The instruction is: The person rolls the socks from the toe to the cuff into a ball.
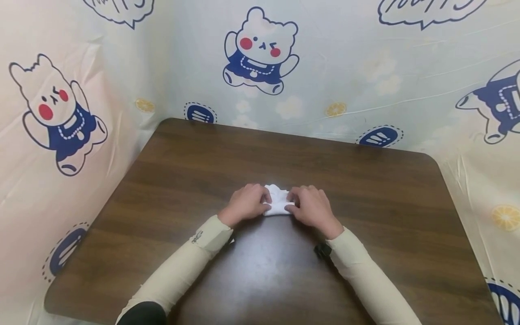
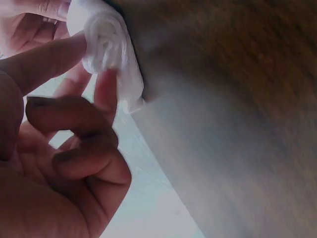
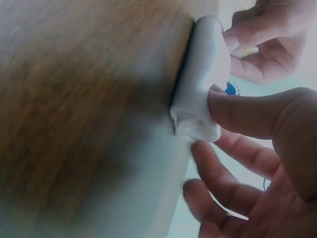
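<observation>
A small white cloth [image 1: 278,201], rolled into a tight bundle, lies on the dark brown wooden bench [image 1: 365,189], near its middle. Both hands meet on it. The left hand [image 1: 245,203] pinches the left end of the roll: in the left wrist view the thumb and one fingertip [image 2: 106,89] press on the spiral end of the white cloth [image 2: 106,44], and the other fingers are curled below it. The right hand [image 1: 310,207] pinches the right end: in the right wrist view the thumb [image 3: 247,111] lies on top of the roll [image 3: 203,74] and the fingers reach under it, so both hands are closed narrowly on the cloth. The roll rests on the bench surface between the two hands.

Both arms wear cream sleeves [image 1: 183,266]. A small dark object [image 1: 322,250] sits at the right wrist; I cannot tell what it is.

Behind and beside the bench hangs a pale printed sheet [image 1: 345,67] with cartoon bears [image 1: 260,49] in blue dresses, with red cheeks. Speech bubbles [image 1: 430,9] at the top edge carry blue handwriting, cut off and not readable. Blue ovals [image 1: 379,135] with white exclamation marks and small lemon slices [image 1: 336,108] are also printed on it.
</observation>
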Tool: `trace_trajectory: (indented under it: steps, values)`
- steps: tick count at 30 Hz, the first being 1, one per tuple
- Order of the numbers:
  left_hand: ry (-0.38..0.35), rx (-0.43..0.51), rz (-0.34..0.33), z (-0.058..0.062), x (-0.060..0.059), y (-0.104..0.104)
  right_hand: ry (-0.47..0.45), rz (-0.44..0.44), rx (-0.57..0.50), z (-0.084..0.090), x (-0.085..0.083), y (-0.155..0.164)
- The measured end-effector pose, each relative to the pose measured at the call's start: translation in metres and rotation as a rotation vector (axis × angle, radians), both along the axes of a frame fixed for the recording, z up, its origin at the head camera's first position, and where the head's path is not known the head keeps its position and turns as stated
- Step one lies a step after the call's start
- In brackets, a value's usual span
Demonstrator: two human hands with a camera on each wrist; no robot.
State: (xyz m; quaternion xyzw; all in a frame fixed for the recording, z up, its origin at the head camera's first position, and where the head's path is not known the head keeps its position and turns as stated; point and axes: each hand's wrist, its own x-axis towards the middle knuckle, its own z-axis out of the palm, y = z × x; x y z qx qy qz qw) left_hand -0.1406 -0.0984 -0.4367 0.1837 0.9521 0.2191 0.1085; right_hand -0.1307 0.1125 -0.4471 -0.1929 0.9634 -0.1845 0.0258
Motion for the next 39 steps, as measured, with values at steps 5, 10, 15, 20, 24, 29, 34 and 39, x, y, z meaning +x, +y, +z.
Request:
trace_trajectory:
  steps: [5, 10, 15, 20, 24, 29, 34, 39]
  values:
    - [0.083, 0.03, -0.048, -0.003, 0.001, 0.001, 0.086, 0.06, -0.036, 0.004, 0.003, -0.007]
    - [0.119, 0.031, -0.097, -0.003, 0.003, 0.001, 0.152, 0.148, -0.027, 0.004, 0.006, -0.008]
    - [0.102, 0.004, -0.1, 0.0, 0.008, -0.003, 0.137, 0.124, 0.004, 0.002, 0.009, 0.001]
    - [0.119, -0.055, -0.116, -0.003, 0.01, -0.002, 0.133, 0.124, -0.009, 0.003, 0.008, 0.002]
    - [0.16, -0.096, -0.139, -0.009, 0.01, 0.003, 0.155, 0.119, 0.006, 0.001, 0.006, -0.002]
    - [0.171, -0.107, -0.136, -0.011, 0.012, 0.008, 0.16, 0.104, 0.042, -0.002, 0.004, -0.005]
    - [0.196, -0.12, -0.12, -0.01, 0.012, 0.008, 0.178, 0.116, 0.066, -0.005, 0.003, -0.006]
    - [0.195, -0.082, -0.107, -0.008, 0.014, 0.006, 0.196, 0.121, 0.056, -0.007, 0.002, -0.003]
